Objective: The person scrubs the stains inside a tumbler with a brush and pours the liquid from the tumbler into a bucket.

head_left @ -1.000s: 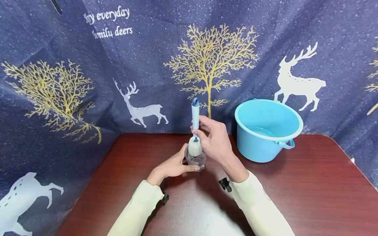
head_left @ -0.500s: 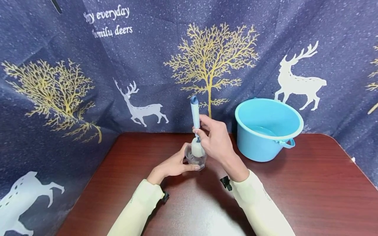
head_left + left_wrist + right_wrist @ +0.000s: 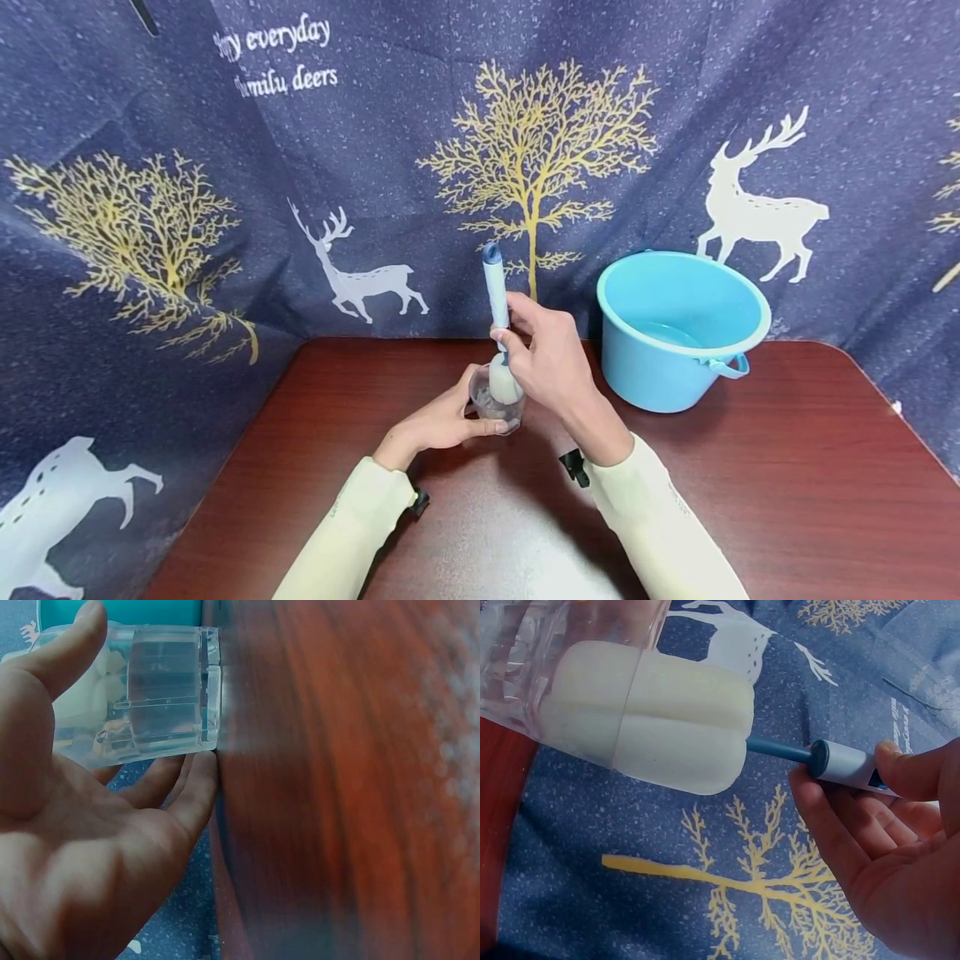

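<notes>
My left hand (image 3: 442, 417) grips a clear cup (image 3: 165, 690) that stands upright on the table, thumb on the near side and fingers round the far side. In my right hand (image 3: 551, 358) is a sponge cup brush, pinched at the lower part of its pale blue handle (image 3: 495, 287). The brush's white sponge head (image 3: 652, 716) is partly inside the cup, its upper part sticking out of the mouth. A short dark blue shaft (image 3: 778, 748) joins sponge and handle. The handle leans slightly left in the head view.
A light blue bucket (image 3: 675, 367) with a side handle stands at the back right of the dark red wooden table (image 3: 787, 483). Behind the table hangs a navy cloth (image 3: 450, 192) printed with deer and trees.
The sponge has shifted to the right within the cup's mouth and sits a little lower. The brush handle now tilts more to the left. My left hand and the cup have stayed put.
</notes>
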`<state>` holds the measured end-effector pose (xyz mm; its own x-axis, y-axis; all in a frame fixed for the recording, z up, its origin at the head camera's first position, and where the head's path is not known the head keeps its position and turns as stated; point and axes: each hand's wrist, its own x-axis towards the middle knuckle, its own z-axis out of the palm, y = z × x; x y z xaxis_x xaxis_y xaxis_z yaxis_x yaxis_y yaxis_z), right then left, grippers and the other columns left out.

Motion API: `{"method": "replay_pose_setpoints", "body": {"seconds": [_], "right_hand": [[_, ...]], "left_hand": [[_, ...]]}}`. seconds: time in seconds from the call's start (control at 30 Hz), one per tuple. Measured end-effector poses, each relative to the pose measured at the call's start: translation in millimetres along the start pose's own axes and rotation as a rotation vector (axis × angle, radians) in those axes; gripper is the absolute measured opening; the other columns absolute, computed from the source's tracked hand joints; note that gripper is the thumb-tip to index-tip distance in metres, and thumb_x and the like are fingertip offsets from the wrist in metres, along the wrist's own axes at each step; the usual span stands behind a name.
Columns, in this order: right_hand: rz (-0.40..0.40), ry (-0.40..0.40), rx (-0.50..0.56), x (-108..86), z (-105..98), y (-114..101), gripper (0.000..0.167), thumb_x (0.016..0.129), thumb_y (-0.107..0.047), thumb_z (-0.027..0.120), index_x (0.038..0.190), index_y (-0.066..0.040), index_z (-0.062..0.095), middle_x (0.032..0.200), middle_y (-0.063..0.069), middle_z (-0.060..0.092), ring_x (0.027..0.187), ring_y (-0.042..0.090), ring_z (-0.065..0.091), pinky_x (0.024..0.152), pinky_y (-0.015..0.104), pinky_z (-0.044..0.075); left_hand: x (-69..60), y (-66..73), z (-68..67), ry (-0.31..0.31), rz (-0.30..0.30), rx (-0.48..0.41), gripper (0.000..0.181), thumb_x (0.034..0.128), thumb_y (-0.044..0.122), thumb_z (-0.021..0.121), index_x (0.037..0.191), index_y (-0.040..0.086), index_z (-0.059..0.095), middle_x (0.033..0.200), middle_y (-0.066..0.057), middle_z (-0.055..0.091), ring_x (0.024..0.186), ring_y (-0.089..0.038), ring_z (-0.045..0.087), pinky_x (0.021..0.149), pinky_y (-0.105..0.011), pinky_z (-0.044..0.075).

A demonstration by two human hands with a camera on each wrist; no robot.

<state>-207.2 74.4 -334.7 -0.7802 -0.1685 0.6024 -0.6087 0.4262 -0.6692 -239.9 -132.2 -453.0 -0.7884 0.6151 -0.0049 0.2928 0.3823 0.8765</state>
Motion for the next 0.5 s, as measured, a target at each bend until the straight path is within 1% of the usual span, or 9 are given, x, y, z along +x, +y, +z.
{"method": "replay_pose_setpoints", "body": {"seconds": [0.13,0.3,0.5], "right_hand": [[-0.004,0.006,-0.025,0.0,-0.3,-0.7,0.026,0.096,-0.001,0.075,0.119,-0.013,0.071,0.096,0.002,0.080,0.080,0.012,0.074,0.070,0.035,0.058],[-0.017,0.013,-0.058,-0.8,-0.8,-1.7,0.024,0.095,-0.002,0.076,0.116,-0.013,0.071,0.091,-0.002,0.079,0.074,0.009,0.069,0.067,0.034,0.054],[-0.031,0.010,-0.067,-0.7,-1.9,-5.2,0.022,0.095,-0.002,0.076,0.114,-0.013,0.071,0.088,-0.002,0.078,0.071,0.009,0.066,0.065,0.033,0.052]], "left_hand": [[0.4,-1.3,0.8,0.002,0.010,-0.004,0.081,0.0964,0.024,0.082,0.154,0.018,0.026,0.151,-0.003,0.048,0.138,-0.015,0.052,0.118,-0.042,0.043],[1.0,-2.7,2.3,0.005,0.016,-0.005,0.080,0.0959,0.023,0.082,0.153,0.020,0.027,0.148,0.000,0.050,0.135,-0.013,0.054,0.116,-0.039,0.044],[1.3,-1.7,1.9,0.013,0.033,0.007,0.079,0.0965,0.022,0.081,0.154,0.018,0.027,0.147,-0.004,0.051,0.134,-0.016,0.055,0.116,-0.042,0.044]]}}
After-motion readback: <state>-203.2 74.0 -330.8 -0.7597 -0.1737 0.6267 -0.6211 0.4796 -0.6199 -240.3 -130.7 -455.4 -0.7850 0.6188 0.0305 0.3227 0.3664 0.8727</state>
